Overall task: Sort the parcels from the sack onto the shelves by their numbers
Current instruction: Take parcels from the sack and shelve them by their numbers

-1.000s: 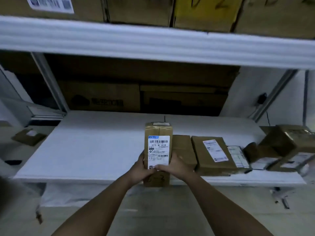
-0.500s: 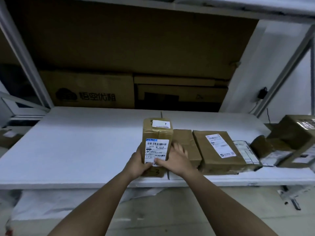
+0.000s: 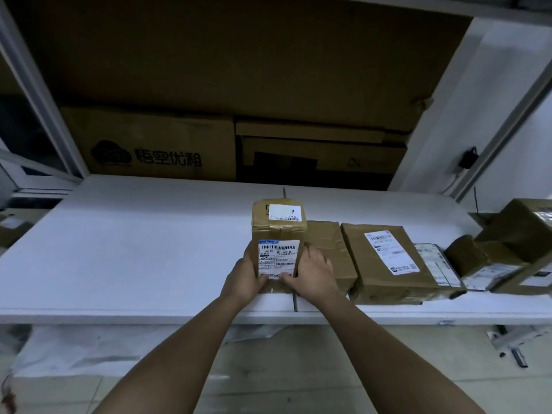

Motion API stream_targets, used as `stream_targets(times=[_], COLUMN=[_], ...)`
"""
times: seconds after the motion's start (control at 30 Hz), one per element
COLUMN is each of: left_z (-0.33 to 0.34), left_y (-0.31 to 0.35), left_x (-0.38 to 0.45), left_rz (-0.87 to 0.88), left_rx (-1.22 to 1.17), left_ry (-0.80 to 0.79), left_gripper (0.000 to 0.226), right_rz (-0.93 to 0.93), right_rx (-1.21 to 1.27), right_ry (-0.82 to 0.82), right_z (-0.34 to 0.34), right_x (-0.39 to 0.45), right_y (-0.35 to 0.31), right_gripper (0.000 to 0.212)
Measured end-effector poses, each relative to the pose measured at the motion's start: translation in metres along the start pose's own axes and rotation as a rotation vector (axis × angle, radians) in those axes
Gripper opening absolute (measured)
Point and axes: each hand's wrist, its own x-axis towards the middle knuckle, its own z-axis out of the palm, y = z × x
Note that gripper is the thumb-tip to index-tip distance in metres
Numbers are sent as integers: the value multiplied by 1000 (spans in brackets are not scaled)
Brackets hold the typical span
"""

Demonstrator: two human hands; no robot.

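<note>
- The tall parcel (image 3: 279, 243) stands upright on the white shelf (image 3: 134, 249), near its front edge, with the shipping label facing the person.
- The left hand (image 3: 245, 279) and right hand (image 3: 313, 274) clasp the parcel's lower sides, thumbs on the front face. Each grip is closed on the parcel, which probably steadies the tall, narrow box against tipping.
- The parcel sits at the left end of a row, just beside a flat brown parcel (image 3: 330, 252); whether they touch cannot be told.
- Further right lie a labelled box (image 3: 385, 261) and more packages (image 3: 507, 258). Placement next to them suggests one shared number group.
- A small sticker marked 7 (image 3: 284, 212) tops the parcel, readable from above.
</note>
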Motion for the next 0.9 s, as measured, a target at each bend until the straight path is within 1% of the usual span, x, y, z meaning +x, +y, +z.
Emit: stream_targets(times=[0.13,0.4,0.53,0.57,0.63,0.77,0.83,0.9], left_z=[4,8,11,11,10,7,6,4], left_y=[-1,3,7,8,9,8,10,12], left_x=[3,6,4,3,1,0,0,-1], left_rz=[-13,-63,-79,-90,-119,-165,-188,-216], left_rx=[-1,-6,-126,-148,-166,-115,-95,-62], left_ry=[15,-52,-69,-63,-64,-101,-107,-112], left_gripper=[68,68,69,70,80,98,103,102], right_rz=[21,32,34,35,40,49,49,54], right_rx=[-15,57,94,104,114,149,171,177], right_ry=[6,22,14,20,37,62,71,79], right_z=[3,4,3,3,2,-1,-4,-8], right_x=[4,4,2,2,0,-3,-5,-10], right_y=[2,9,11,11,13,18,19,18], right_gripper=[73,73,74,74,74,81,87,94])
